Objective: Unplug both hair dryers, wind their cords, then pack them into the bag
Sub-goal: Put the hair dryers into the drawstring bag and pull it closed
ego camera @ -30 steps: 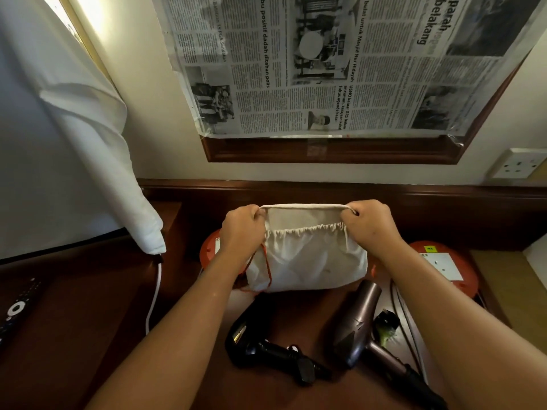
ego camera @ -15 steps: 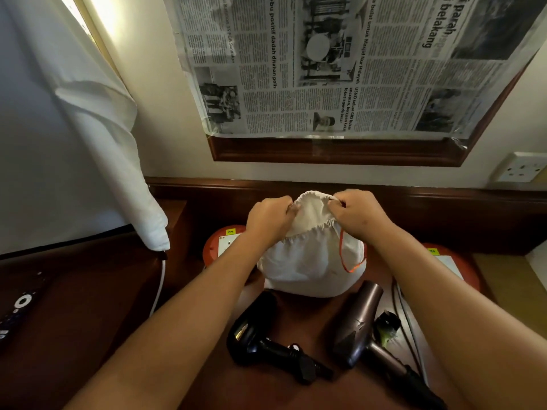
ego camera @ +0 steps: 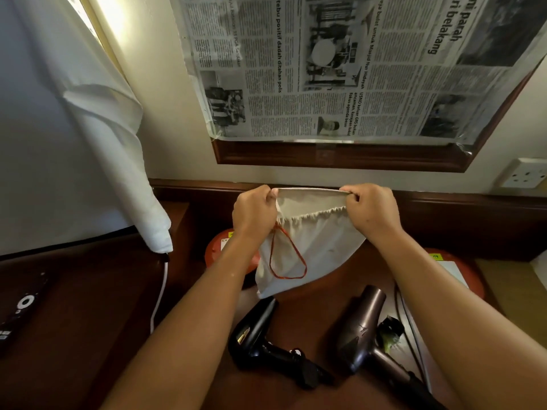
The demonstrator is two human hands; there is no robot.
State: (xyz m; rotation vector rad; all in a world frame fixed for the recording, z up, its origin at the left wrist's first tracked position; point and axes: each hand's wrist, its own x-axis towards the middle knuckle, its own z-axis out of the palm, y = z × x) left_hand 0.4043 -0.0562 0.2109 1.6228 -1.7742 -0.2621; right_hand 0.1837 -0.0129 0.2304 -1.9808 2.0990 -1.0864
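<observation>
A cream cloth drawstring bag [ego camera: 319, 247] with an orange cord loop [ego camera: 285, 258] hangs above the dark wooden desk. My left hand [ego camera: 254, 214] pinches the left side of its mouth and my right hand [ego camera: 371, 211] pinches the right side, stretching the mouth wide. Below the bag lie two hair dryers on the desk. The black one [ego camera: 257, 332] is on the left with its cord bundled at the handle. To its right rests the brown metallic one [ego camera: 362, 327], with a black plug [ego camera: 390, 329] beside it.
Two round orange objects [ego camera: 225, 247] [ego camera: 461, 270] sit behind the bag on either side. A wall socket [ego camera: 525, 173] is at the right. A white curtain [ego camera: 97, 137] and white cable [ego camera: 161, 291] hang at left; a remote [ego camera: 20, 306] lies far left. Newspaper covers the framed mirror [ego camera: 355, 66].
Half a second ago my hands held the bag's mouth bunched together; now they have pulled apart and lifted, stretching the mouth wide, with the orange cord hanging on the left.
</observation>
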